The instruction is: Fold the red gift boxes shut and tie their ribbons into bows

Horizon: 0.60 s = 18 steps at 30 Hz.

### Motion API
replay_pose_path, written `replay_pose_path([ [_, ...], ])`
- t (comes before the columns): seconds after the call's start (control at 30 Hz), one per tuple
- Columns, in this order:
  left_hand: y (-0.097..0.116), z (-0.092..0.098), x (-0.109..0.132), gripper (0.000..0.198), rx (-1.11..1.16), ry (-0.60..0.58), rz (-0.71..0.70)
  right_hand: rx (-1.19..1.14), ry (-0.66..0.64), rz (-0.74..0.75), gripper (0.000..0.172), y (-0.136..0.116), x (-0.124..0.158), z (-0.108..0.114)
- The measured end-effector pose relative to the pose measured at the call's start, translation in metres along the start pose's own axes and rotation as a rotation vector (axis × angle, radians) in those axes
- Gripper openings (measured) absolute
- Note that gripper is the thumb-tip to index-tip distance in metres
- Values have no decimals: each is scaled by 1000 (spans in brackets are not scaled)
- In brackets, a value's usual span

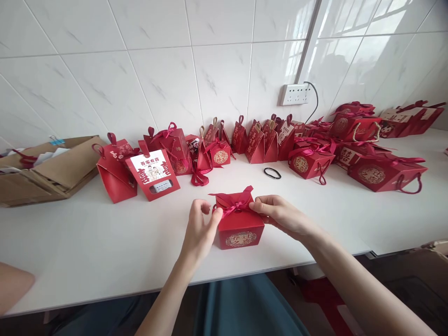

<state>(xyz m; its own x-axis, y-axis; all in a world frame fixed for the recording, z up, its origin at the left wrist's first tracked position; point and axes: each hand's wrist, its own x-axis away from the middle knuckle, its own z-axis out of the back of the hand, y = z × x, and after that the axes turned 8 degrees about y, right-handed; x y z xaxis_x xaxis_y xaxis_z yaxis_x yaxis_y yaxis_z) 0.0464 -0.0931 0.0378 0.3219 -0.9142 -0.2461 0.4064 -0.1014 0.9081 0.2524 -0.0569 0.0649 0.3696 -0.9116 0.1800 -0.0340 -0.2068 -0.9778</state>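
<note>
Head view, left grip (198,229), red box (241,223) between, right grip (279,212)

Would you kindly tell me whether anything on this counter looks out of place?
The thin black loop-shaped band lying on the white tabletop seems out of place: it matches none of the red cardboard gift boxes around it.

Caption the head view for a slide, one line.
Left hand and right hand at the red ribbon tied on a red box on a white counter, more boxes before the tiled wall.
</note>
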Motion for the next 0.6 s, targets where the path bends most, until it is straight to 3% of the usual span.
replay_pose_path([
  [0.1,11,2,2,42,100,-140,90,-2,-12,11,50,2,-1,0],
  [0.33,-2,-4,2,38,444,-186,200,-185,-130,1,50,14,-6,7],
  [0.6,-10,-6,4,39,582,-230,229,-292,-101,-53,52,23,-5,8],
])
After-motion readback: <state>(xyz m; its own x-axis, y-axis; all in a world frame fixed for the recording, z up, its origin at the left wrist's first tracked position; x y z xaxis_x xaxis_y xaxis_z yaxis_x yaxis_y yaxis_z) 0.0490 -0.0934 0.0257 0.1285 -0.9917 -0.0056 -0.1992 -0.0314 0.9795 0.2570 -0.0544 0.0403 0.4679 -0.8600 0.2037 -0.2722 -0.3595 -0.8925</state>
